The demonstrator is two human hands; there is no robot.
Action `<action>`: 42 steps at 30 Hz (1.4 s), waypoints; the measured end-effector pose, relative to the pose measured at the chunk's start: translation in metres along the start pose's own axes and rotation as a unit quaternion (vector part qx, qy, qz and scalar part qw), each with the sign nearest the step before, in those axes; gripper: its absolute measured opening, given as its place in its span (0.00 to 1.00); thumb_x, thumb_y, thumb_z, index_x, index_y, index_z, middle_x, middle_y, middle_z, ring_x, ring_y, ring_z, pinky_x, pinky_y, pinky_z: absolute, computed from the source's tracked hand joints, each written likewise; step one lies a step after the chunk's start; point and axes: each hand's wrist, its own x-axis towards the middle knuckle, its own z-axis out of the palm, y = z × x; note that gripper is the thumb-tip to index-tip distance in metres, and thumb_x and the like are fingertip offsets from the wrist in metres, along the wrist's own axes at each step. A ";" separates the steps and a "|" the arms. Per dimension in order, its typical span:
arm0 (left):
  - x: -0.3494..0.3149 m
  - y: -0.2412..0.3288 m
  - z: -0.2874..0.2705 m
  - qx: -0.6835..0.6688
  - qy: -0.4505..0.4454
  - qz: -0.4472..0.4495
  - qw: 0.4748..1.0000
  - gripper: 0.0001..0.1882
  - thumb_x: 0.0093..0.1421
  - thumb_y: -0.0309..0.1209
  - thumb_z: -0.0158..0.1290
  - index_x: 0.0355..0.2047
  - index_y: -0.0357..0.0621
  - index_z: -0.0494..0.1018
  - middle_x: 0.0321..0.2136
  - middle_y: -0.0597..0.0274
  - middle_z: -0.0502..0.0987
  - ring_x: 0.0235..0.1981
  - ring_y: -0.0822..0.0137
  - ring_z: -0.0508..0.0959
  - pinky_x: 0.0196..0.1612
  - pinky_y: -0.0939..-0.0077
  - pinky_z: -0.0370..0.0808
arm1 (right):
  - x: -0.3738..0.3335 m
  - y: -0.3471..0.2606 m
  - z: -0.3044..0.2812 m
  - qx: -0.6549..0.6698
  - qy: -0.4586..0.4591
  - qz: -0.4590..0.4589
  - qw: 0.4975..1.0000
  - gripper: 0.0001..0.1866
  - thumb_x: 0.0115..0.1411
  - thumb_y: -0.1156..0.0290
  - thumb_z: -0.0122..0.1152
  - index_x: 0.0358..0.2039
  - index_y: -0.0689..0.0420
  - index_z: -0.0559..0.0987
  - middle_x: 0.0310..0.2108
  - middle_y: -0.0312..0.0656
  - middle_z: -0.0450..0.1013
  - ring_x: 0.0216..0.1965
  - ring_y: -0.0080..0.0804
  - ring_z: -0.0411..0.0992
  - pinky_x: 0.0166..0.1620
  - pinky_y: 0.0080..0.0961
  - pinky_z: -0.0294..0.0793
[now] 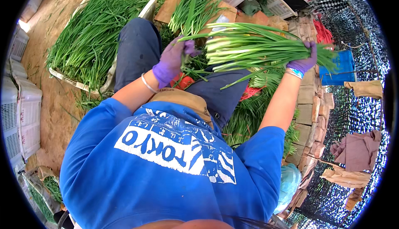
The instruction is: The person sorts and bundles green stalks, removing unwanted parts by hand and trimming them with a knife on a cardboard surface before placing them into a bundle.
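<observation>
My right hand (pixel 305 57), in a purple glove, is closed round a thick bunch of garlic chives (pixel 249 48). The bunch lies sideways, its pale stem ends toward my left hand and its green tips past my right wrist. My left hand (pixel 171 59), also gloved in purple, is beside those stem ends with its fingers bent together. A few loose chive leaves (pixel 191 19) rise from its fingertips, which are partly blurred. Beyond my hands, another small pile of chives (pixel 192 10) rests on brown cardboard (pixel 171 4).
At my left stands a white crate (pixel 154 2) heaped with chives (pixel 97 33). More chives (pixel 249 118) lie by my right thigh, along a low brick edge (pixel 305 116). White crates (pixel 29 108) are stacked at far left. A blue container (pixel 338 66) stands beyond my right hand.
</observation>
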 end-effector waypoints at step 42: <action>0.049 0.027 -0.019 0.283 -0.118 0.111 0.945 0.11 0.51 0.22 0.43 0.34 0.36 0.73 0.34 0.56 0.75 0.38 0.69 0.73 0.43 0.76 0.69 | -0.034 0.024 0.073 0.027 -0.211 0.037 0.976 0.08 0.55 0.65 0.46 0.26 0.55 0.68 0.21 0.35 0.59 0.25 0.28 0.61 0.39 0.40 0.66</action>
